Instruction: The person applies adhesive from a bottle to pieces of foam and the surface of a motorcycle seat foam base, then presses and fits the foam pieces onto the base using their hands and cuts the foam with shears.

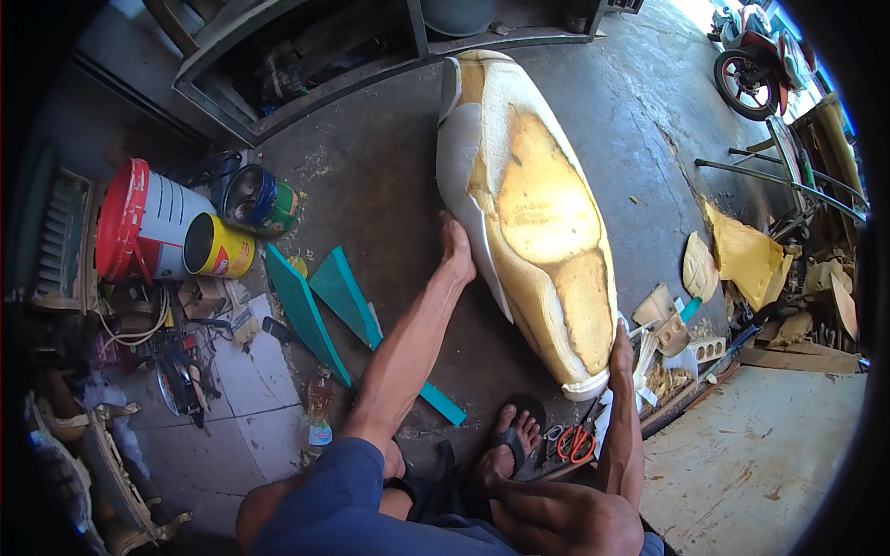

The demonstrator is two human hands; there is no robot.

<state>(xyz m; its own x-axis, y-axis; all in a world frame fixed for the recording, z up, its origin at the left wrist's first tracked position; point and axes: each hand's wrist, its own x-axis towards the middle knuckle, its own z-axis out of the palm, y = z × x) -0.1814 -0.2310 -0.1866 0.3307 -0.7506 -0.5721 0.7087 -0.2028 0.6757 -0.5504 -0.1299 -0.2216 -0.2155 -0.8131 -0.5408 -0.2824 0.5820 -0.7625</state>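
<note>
A long motorcycle seat (pixel 552 204) of yellowed foam lies in front of me, tilted with its near end to the right. Two darker, worn-looking foam patches show on its top, and pale grey-white covering runs along its left side. My left hand (pixel 455 248) grips the seat's left side about midway; its fingers are partly hidden against the seat. My right hand (pixel 621 352) is closed on the right edge close to the narrow near end, its fingertips mostly out of sight.
Teal strips (pixel 311 310) lie left of my left forearm. Farther left stand a red-and-white bucket (pixel 176 218), a yellow can (pixel 232 248) and a blue can (pixel 250 195). Orange-handled scissors (pixel 576 444) lie beside my foot. Foam scraps (pixel 746 255) and a pale board (pixel 751 454) are at right.
</note>
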